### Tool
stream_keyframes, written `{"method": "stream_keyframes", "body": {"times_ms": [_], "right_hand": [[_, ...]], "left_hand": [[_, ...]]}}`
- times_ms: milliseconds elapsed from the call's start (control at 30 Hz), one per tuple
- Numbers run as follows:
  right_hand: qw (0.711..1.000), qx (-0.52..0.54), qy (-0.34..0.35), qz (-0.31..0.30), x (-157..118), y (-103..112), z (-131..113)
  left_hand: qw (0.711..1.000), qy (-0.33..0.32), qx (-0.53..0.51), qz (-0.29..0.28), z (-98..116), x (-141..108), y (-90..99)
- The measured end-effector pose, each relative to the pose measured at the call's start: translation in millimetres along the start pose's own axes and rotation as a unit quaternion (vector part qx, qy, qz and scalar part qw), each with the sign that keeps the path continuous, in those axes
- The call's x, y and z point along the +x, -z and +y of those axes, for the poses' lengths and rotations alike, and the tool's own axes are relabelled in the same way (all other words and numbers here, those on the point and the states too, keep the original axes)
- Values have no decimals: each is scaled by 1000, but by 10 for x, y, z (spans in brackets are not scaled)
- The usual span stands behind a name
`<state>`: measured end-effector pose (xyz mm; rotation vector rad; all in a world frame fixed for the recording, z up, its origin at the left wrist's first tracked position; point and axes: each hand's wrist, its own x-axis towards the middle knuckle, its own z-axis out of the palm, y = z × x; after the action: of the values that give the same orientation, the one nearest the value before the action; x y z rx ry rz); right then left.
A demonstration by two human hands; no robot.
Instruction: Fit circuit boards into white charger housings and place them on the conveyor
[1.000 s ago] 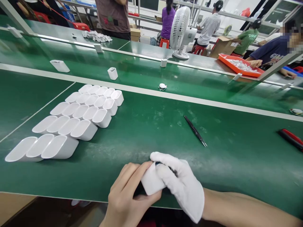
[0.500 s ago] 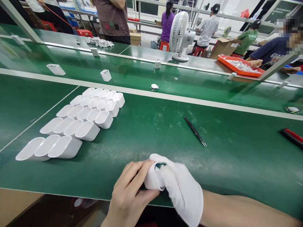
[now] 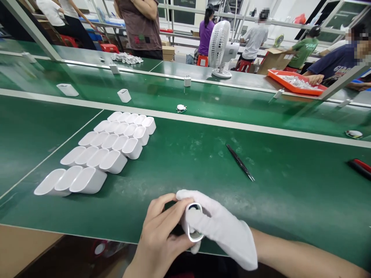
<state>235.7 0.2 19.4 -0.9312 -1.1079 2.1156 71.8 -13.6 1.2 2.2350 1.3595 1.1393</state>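
Note:
My bare left hand [image 3: 162, 233] grips a small white plastic charger housing [image 3: 189, 233] from its left side, near the front edge of the bench. The housing's open end faces me and to the right. My right hand [image 3: 224, 227], in a white glove, wraps round the far side of the housing, and its thumb presses into the opening. Inside, part of a green circuit board [image 3: 194, 207] shows; the thumb hides the rest. Black tweezers [image 3: 240, 162] lie on the green bench beyond my right hand. To the left stand several rows of white housings [image 3: 113, 161], open ends up.
Across the bench, the belt carries white housings [image 3: 124, 95], a charger with prongs [image 3: 187, 81] and a small board [image 3: 181, 108]. A red-and-black tool [image 3: 359, 168] lies at far right. Beyond are a fan [image 3: 219, 48], an orange tray [image 3: 295, 82] and several people.
The housing has turned so its opening faces me more, and the board sits deeper inside. My gloved thumb has moved into the opening. Things on the belt have shifted slightly left.

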Motion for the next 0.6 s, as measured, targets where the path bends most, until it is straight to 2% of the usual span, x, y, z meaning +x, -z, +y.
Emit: {"method": "stream_keyframes", "body": {"times_ms": [100, 167, 233, 267, 333, 400, 467, 533, 600], "right_hand": [[992, -110, 2, 59, 56, 119, -139], [960, -227, 55, 156, 182, 306, -353], [890, -350, 140, 257, 434, 547, -631], [849, -417, 172, 274, 608, 668, -780], [755, -546, 183, 313, 1031, 866, -1069], [696, -617, 164, 327, 1507, 962, -1306], [670, -650, 159, 321, 1972, 946, -1461], [672, -662, 148, 298, 2367, 853, -1538], [683, -662, 132, 280, 2647, 733, -1569]], "left_hand": [[994, 84, -40, -59, -21, 23, 26], [987, 108, -64, -103, -58, 52, 51], [985, 117, -58, -110, -95, 76, 60], [986, 123, -48, -99, -109, 81, 55], [988, 133, -38, -68, -127, 74, 28], [989, 136, -47, -46, -140, 48, -11], [988, 137, -62, -43, -157, 18, -48], [987, 138, -71, -38, -180, -4, -73], [987, 138, -77, -17, -203, -12, -84]]}}
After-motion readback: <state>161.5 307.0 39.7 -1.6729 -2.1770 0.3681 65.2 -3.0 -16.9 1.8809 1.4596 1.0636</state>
